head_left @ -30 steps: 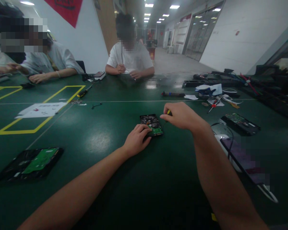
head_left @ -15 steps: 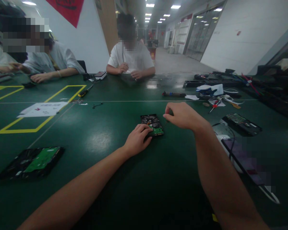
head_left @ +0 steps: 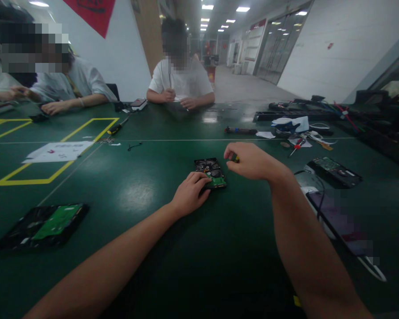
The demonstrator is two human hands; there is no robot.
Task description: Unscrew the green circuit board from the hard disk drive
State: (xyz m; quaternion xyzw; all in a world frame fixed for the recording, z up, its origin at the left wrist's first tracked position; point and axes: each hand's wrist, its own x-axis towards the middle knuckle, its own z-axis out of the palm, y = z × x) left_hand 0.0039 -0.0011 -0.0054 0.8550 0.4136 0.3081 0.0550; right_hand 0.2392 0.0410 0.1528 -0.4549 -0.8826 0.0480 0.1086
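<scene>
Taking the middle hard drive as the clock's centre, another hard drive (head_left: 55,221) lies between eight and nine o'clock on the dark green counter (head_left: 153,257). White paper (head_left: 58,151) with tiny pieces on it is near nine; a jolt could scatter them. The left hand (head_left: 189,195), at about half past seven, has its fingers over the near-left part of the middle hard drive (head_left: 214,165), thumb by the near edge. That one-sided hold might let it pivot under uneven force. The right hand (head_left: 252,160), between two and three o'clock, curls around a yellow-and-black handle (head_left: 236,158); I cannot see its tip. An off-line tip could slip, marking the green board or catching the left fingers. Between three and four, a cable (head_left: 322,195) loops over a phone (head_left: 335,217) beside the right forearm, which could snag it.
</scene>
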